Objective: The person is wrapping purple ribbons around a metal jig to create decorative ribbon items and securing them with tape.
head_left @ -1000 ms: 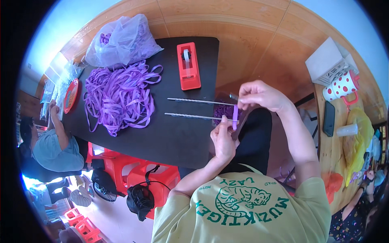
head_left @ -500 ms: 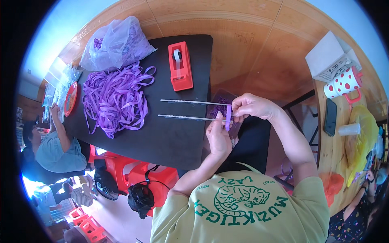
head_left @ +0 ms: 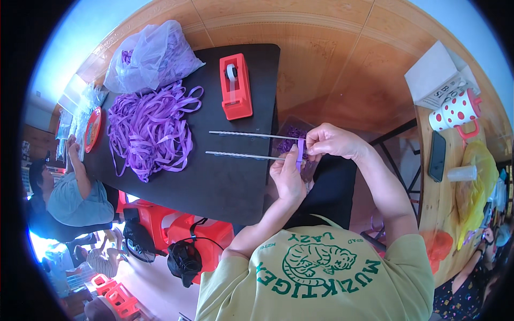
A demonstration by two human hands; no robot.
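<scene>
Right hand [head_left: 333, 142] moved nearer left hand [head_left: 288, 177]; narrow purple ribbon [head_left: 300, 149] spans rods [head_left: 235, 134].

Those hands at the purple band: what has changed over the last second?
The right hand has moved down the purple band, closer to the left hand; whether it let anything go is unclear. The left hand stays near the lower of the two thin rods. The rods, red tape dispenser and ribbon pile stayed put.
</scene>
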